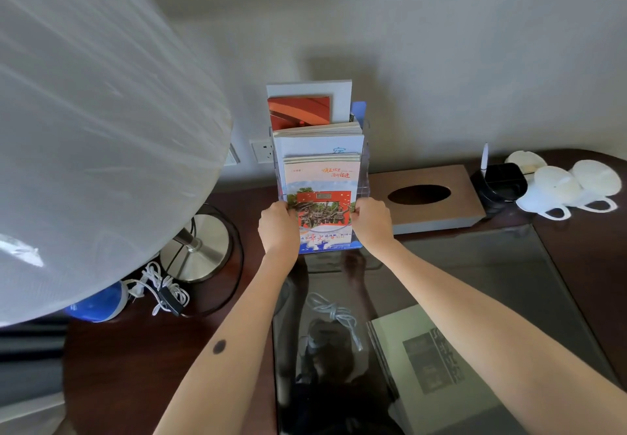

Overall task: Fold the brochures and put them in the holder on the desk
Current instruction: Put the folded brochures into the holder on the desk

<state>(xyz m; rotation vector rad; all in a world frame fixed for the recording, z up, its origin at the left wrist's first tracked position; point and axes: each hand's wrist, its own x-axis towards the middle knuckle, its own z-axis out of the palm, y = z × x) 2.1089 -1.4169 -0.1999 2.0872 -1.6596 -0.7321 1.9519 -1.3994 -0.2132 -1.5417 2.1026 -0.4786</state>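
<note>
Left hand [278,227] is pinching the brochure's [322,193] left edge | right hand [371,221] is gripping its right edge | brochure is standing upright in the front pocket of the clear holder [364,180], centre frame, on the desk [142,360] | tissue box [427,212] is sitting just right of the holder | paper stack [431,366] is lying lower right

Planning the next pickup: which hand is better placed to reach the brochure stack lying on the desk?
Probably the right hand: the brochure stack lies beside the right forearm, while the left hand would cross over. Both grip the front brochure.
</note>
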